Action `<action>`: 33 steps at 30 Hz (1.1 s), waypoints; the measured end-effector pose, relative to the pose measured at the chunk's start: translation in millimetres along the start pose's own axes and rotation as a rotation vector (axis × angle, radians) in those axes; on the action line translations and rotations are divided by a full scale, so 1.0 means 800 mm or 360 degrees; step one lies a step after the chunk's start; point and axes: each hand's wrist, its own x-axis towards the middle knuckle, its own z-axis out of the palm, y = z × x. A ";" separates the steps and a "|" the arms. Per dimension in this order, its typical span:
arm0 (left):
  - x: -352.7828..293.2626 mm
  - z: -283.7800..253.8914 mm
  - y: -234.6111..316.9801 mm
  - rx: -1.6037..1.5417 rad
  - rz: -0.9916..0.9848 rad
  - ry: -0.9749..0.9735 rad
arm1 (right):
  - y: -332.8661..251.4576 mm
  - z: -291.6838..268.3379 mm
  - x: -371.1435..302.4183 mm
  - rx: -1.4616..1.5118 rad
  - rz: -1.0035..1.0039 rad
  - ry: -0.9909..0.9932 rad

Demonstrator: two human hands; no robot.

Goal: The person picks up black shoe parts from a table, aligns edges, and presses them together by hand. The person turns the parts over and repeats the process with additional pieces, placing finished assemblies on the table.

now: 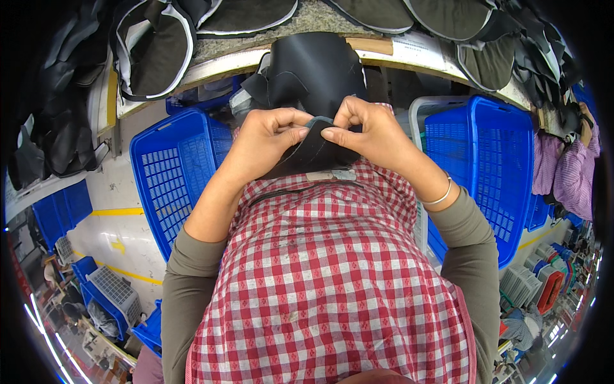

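Observation:
Both hands meet in front of my lap at the edge of a black leather-like piece [313,146]. My left hand [265,139] pinches its top edge between thumb and fingers. Close beside it, my right hand [377,131] pinches the same edge, with a bangle on the wrist. A thin grey-blue strip of the edge shows between the fingertips, and a faint stitched or marked line runs down the piece. Beyond the hands, more smooth black pieces [316,61] lie in a pile reaching to the worktable; I cannot tell whether they join the held one.
The worktable [224,61] bears several dark, white-edged cut pieces [448,16]. A blue crate [169,179] stands to my left, another blue crate [480,173] to my right. At the far right, a person in a purple checked sleeve [575,173] is near the table.

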 end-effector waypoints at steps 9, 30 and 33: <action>0.005 -0.008 -0.006 -0.0110 -0.0119 0.0022 | 0.017 0.006 0.005 0.0073 0.0023 0.0005; 0.007 -0.065 0.113 0.0481 0.0072 -0.0421 | -0.024 -0.002 -0.053 0.0084 -0.0271 0.0378; 0.028 -0.063 0.103 0.0061 -0.0067 -0.0543 | -0.015 -0.031 -0.082 0.0279 -0.0287 0.0295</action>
